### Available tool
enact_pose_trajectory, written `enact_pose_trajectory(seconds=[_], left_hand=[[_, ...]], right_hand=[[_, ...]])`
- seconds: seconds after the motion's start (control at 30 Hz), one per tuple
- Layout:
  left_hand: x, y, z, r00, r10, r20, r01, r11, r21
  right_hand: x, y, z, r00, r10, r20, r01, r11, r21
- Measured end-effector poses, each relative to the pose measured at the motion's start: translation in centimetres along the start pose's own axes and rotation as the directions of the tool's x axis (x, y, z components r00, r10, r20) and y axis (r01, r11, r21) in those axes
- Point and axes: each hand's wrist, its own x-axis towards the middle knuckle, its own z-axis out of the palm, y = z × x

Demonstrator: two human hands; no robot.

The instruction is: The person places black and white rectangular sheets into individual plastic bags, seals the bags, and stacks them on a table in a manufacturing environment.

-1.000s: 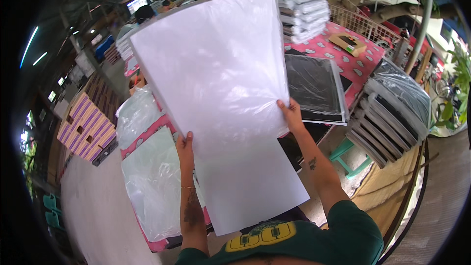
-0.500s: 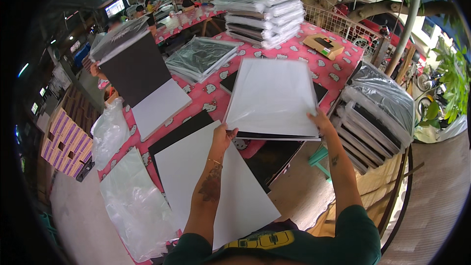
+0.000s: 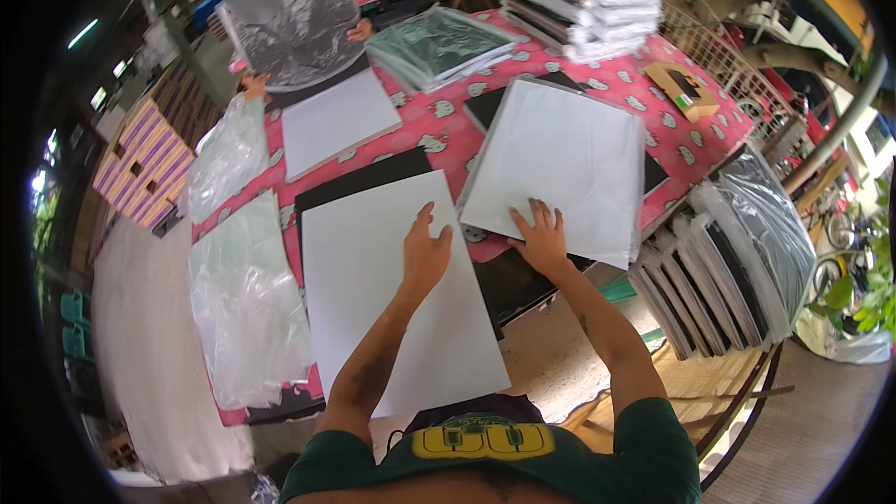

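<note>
My left hand (image 3: 427,252) is over a large white board (image 3: 373,271), its fingers loosely apart and nothing in them. Whether it touches the board I cannot tell. Black board (image 3: 383,174) shows along the white one's far edge. My right hand (image 3: 543,238) lies with spread fingers on the near edge of a white sheet in a clear plastic bag (image 3: 569,159). That bagged sheet rests askew on black boards (image 3: 485,108) at the right of the table. Left of the white board lies a pile of clear plastic bags (image 3: 245,289).
Across the table, another person's hands hold a clear bag (image 3: 303,23) above a white board (image 3: 341,121). Bagged boards (image 3: 443,47) and a tall bagged stack (image 3: 579,0) stand at the back. A cardboard tray (image 3: 681,89) sits right; more bagged boards (image 3: 709,266) lean beside the table.
The bagged white sheet has come down onto the black boards, and both hands have let go of its edges. My left hand has moved over the white board. The other person's bag has shifted.
</note>
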Motion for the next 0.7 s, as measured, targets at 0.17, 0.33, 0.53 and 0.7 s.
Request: enact_pose_trajectory(seconds=[0.17, 0.33, 0.53, 0.7], left_hand=[[-10.1, -4.9, -16.6, 0.953, -0.081, -0.292, 0.132, 0.978, 0.161], [-21.2, -11.3, -30.9, 0.881, -0.07, -0.468, 0.321, 0.814, 0.484], [-25.2, -15.6, -36.9, 0.915, -0.042, -0.401, 0.321, 0.678, 0.661], [-23.5, -14.6, -35.7, 0.962, -0.271, -0.036, 0.196, 0.593, 0.781]], right_hand=[[1.8, -1.1, 3.0, 1.0, 0.013, 0.019, -0.01, 0.992, -0.124], [2.4, -0.7, 1.8, 0.996, 0.056, 0.067, -0.049, 0.994, -0.1], [0.6, -18.3, 1.3, 0.975, -0.206, -0.079, 0.22, 0.906, 0.361], [-7.4, -33.4, -1.6, 0.769, -0.591, 0.242, 0.486, 0.787, 0.38]])
